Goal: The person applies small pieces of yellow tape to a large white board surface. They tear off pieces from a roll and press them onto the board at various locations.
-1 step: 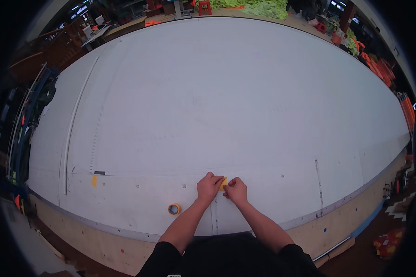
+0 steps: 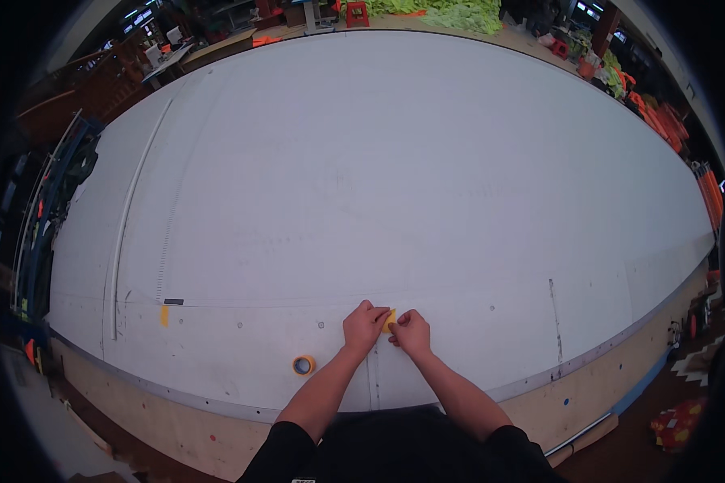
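Observation:
A small yellow piece of tape [image 2: 391,319] is pinched between my two hands, just above the near part of the white table [image 2: 362,177]. My left hand [image 2: 365,324] grips its left side with thumb and fingertips, and my right hand [image 2: 412,331] is closed on its right side. Much of the piece is hidden by my fingers. To the left of my left forearm lies a roll of yellow tape [image 2: 303,365] with a dark core. A strip of yellow tape [image 2: 165,315] is stuck on the table further left, below a short black bar [image 2: 174,302].
A long pale rod [image 2: 137,179] lies along the table's left side, beside a line of ruled marks. A metal strip with small holes [image 2: 217,405] edges the near side. Beyond the far edge are a red stool [image 2: 357,13] and heaped lime-green fabric [image 2: 459,14].

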Demonstrator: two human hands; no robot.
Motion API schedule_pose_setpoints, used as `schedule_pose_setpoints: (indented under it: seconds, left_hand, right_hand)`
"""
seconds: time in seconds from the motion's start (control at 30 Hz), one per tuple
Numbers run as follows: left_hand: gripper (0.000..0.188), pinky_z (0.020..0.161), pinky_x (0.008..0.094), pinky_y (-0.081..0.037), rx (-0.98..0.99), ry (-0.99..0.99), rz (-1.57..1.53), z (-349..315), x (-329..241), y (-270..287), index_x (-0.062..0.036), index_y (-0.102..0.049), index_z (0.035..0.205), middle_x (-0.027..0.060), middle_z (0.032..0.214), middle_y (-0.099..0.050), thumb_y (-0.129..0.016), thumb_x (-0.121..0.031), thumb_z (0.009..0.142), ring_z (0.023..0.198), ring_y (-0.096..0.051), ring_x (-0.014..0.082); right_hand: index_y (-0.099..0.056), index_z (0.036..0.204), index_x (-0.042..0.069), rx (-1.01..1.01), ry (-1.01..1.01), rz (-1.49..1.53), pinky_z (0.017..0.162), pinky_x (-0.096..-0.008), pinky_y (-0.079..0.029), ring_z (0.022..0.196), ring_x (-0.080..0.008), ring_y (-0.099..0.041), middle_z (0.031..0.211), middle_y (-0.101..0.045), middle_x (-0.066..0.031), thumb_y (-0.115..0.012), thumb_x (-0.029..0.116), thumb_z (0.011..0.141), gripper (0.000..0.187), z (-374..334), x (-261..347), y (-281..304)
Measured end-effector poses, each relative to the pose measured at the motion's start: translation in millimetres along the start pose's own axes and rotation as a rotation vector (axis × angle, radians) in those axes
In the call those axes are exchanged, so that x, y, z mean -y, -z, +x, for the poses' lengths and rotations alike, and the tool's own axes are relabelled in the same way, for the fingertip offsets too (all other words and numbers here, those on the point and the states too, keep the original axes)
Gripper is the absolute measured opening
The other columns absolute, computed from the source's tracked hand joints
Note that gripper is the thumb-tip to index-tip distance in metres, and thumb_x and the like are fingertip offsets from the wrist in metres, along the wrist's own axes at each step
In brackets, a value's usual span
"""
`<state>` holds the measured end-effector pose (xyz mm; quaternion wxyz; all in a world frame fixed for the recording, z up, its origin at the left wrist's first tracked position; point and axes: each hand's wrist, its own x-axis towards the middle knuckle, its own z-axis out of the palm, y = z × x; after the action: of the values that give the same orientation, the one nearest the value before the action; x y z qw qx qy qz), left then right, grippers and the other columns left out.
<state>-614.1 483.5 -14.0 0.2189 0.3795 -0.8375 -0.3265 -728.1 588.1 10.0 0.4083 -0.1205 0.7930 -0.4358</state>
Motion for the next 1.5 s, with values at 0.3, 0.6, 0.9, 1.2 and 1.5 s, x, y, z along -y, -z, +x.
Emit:
schedule_pose_setpoints:
  seconds: [0.3, 0.6, 0.9, 1.2, 1.5]
  left_hand:
    - [0.013, 0.065, 0.0382, -0.056, -0.009, 0.009, -0.015, 0.9, 1.7, -0.3, -0.0214, -0.089, 0.104, 0.0021, 0.086, -0.066, -0.086, -0.028, 0.094, 0.074, -0.071, 0.0227]
    - [0.012, 0.065, 0.0379, -0.056, 0.000, 0.002, -0.002, 4.4, 1.5, 3.2, -0.0214, -0.089, 0.104, 0.0019, 0.085, -0.066, -0.086, -0.027, 0.094, 0.073, -0.070, 0.0227]
    - [0.014, 0.066, 0.0380, -0.056, 0.009, -0.031, -0.009, 3.7, 3.1, 3.1, -0.0203, -0.088, 0.108, 0.0028, 0.087, -0.067, -0.085, -0.024, 0.095, 0.074, -0.070, 0.0236]
    - [0.030, 0.065, 0.0420, -0.056, 0.000, 0.093, 0.029, 8.6, -0.2, 4.4, -0.0163, -0.071, 0.124, 0.0056, 0.092, -0.070, -0.082, -0.025, 0.097, 0.073, -0.071, 0.0264]
    - [0.028, 0.080, 0.0404, -0.058, -0.120, -0.023, 0.072, -73.8, 10.0, 112.8, -0.0112, -0.071, 0.120, 0.0080, 0.108, -0.069, -0.081, -0.016, 0.095, 0.094, -0.069, 0.0255]
  right_hand:
    - [-0.064, 0.101, 0.002, 0.008, -0.006, -0.094, 0.057, -0.0324, -0.060, 0.066, -0.0195, -0.080, 0.085, -0.078, -0.0104, -0.083, 0.013, 0.093, 0.023, 9.2, -7.4, -0.2]
    - [-0.066, 0.098, 0.000, 0.016, -0.010, -0.139, 0.057, -0.0325, -0.061, 0.065, -0.0191, -0.080, 0.084, -0.079, -0.0109, -0.085, 0.013, 0.092, 0.024, 7.5, 5.2, 1.7]
    - [-0.071, 0.090, 0.004, -0.003, -0.047, -0.314, 0.063, -0.0354, -0.061, 0.064, -0.0190, -0.080, 0.081, -0.080, -0.0090, -0.087, 0.022, 0.088, 0.025, 10.6, 14.5, 0.7]
    - [-0.074, 0.093, 0.011, 0.002, 0.069, -0.744, 0.076, -0.0430, -0.060, 0.089, -0.0251, -0.077, 0.093, -0.080, -0.0070, -0.091, 0.038, 0.085, 0.034, -12.4, 7.9, 17.0]
    - [-0.042, 0.166, 0.000, 0.020, 1.013, -1.038, 0.136, -0.0484, -0.025, 0.167, -0.0314, -0.029, 0.177, -0.037, -0.0169, -0.068, 0.060, 0.103, 0.090, -16.9, -19.3, 3.4]
